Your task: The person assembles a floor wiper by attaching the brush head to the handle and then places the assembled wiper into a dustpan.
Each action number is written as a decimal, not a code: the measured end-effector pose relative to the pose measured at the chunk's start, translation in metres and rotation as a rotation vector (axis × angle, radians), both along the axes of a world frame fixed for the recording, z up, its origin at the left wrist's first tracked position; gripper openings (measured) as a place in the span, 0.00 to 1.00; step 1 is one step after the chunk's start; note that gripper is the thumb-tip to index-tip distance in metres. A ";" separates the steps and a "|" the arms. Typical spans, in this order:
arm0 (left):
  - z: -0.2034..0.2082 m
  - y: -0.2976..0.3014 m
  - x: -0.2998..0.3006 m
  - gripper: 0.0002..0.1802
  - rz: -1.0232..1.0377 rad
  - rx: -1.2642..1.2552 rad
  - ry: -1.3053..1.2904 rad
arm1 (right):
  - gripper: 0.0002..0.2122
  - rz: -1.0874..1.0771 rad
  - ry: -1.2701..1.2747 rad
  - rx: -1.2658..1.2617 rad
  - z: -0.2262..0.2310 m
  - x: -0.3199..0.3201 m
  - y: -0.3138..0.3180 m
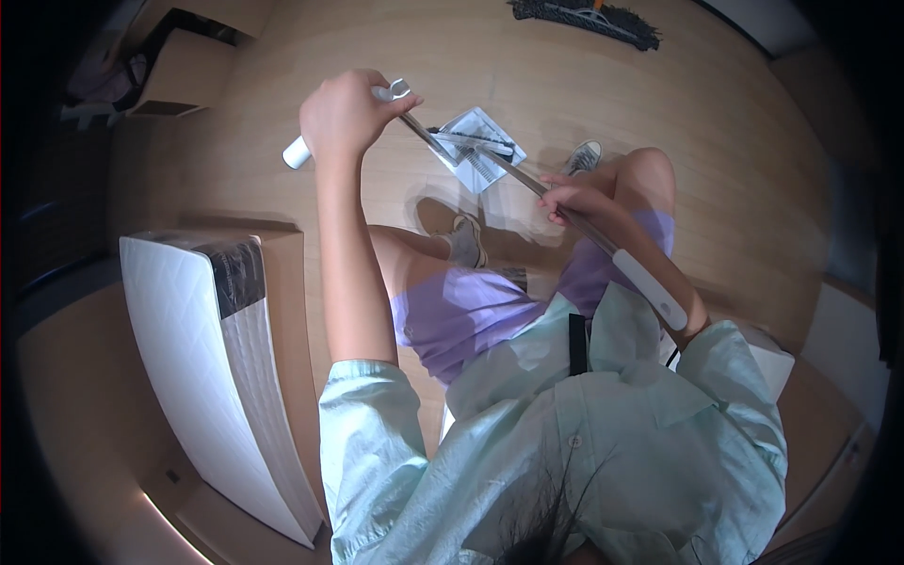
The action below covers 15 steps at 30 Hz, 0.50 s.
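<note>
My left hand (341,115) is closed around a white-ended handle, whose metal pole runs down toward a pale dustpan (478,181) on the floor ahead of me. My right hand (576,201) grips the metal pole of a broom (595,232), with its long white grip lying along my right forearm. Over the dustpan lies the broom's narrow head with dark bristles. Comb-like teeth show inside the pan. Where the left pole joins the pan is partly covered by the broom head.
Beyond the dustpan, a dark mop head (589,21) rests on the wood floor (377,47). To my left stands a white quilted mattress-like block (188,339) partly wrapped in plastic. An open brown box (188,71) is at the far left. My shoes (466,241) flank the pan's near side.
</note>
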<state>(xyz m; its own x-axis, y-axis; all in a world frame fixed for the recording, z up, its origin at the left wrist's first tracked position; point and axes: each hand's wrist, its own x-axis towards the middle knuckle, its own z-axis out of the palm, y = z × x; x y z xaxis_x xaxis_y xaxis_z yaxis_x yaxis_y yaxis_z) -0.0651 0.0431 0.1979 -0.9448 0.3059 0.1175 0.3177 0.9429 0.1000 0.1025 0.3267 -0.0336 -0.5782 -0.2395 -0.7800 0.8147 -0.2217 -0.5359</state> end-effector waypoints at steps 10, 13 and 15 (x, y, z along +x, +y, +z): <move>-0.001 0.003 -0.002 0.32 0.006 -0.013 -0.025 | 0.09 0.335 -0.048 -0.010 -0.004 0.006 -0.005; 0.000 -0.002 0.000 0.28 0.014 -0.008 -0.019 | 0.04 0.090 -0.243 -0.349 0.029 0.006 0.035; -0.002 -0.001 -0.001 0.28 0.011 -0.006 -0.018 | 0.06 0.133 -0.289 -0.500 0.043 0.012 0.067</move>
